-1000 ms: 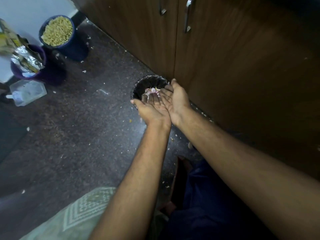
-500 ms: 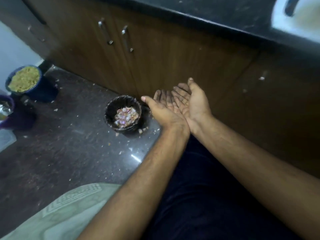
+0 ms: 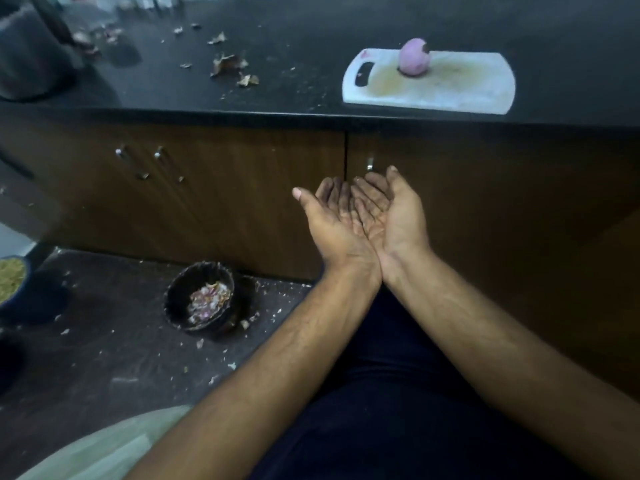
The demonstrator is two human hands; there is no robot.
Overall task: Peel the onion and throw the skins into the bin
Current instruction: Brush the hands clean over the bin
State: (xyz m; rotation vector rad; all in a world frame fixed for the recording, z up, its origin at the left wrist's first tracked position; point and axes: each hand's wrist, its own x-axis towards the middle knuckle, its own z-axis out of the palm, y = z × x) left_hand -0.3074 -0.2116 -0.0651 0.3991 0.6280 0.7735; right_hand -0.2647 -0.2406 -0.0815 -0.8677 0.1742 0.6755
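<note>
The left hand [image 3: 332, 226] and the right hand [image 3: 391, 216] are held side by side with palms up, little-finger edges touching, cupped open and holding nothing. They hang in front of the brown cabinet doors [image 3: 242, 188], below the front edge of the black countertop [image 3: 277, 81] and apart from it, with free space on every side of them. The peeled onion [image 3: 414, 57] sits on the white cutting board [image 3: 429, 81], near the board's far edge and just right of its handle slot; the board lies close to the counter's front edge, its near side almost parallel to it. Dry skin scraps [image 3: 230, 65] are scattered on the counter to the left of the board, well apart from it, with a bare stretch of dark surface between them. A dark, blurred vessel [image 3: 34, 57] stands at the counter's far left. Down on the floor, the small black bin [image 3: 180, 299] stands just in front of the cabinet base, to the lower left of the hands, with pink and pale onion skins [image 3: 207, 301] heaped inside. A few flakes lie on the dark floor [image 3: 104, 358] around the bin's rim. A blue container [image 3: 20, 299] with yellowish contents is cut off by the left edge. A pale mat [image 3: 104, 445] occupies the lower left corner, beside the left forearm.
</note>
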